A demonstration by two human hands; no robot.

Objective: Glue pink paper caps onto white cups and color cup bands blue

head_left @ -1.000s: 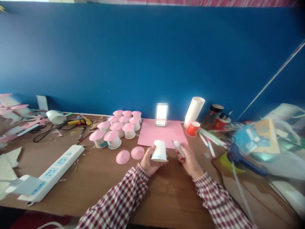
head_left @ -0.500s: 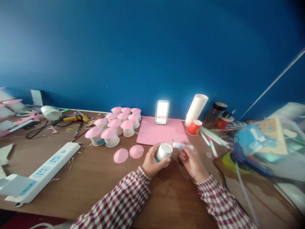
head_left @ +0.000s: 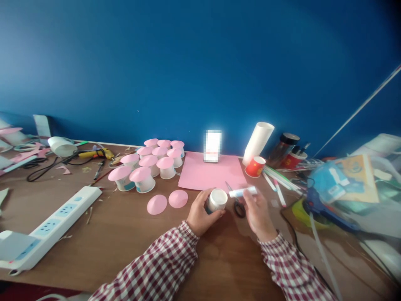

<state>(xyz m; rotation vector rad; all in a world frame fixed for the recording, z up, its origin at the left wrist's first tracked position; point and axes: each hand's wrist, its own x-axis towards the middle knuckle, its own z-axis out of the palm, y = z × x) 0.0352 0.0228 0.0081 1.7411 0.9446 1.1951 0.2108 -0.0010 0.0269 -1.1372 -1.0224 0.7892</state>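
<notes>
My left hand [head_left: 199,213] is wrapped around a small white paper cup [head_left: 216,200], turned so its flat base faces me. My right hand [head_left: 259,212] pinches a white glue tube [head_left: 242,192] and holds it level, with the tip close to the cup's rim. Black-handled scissors [head_left: 238,205] lie on the wooden table [head_left: 131,238] between my hands. Two loose pink paper cones [head_left: 167,202] rest just left of my left hand. A pink paper sheet [head_left: 210,172] lies behind the cup.
A cluster of several pink-capped white cups [head_left: 147,166] stands at the back left. A white power strip [head_left: 40,232] lies at the left. A red cup [head_left: 255,166], a white roll [head_left: 258,141], markers [head_left: 277,180] and bags [head_left: 347,188] crowd the right.
My left hand has tipped the cup over so its base faces me. My right hand has swung the glue tube level and up towards the cup. The scissors have come into sight.
</notes>
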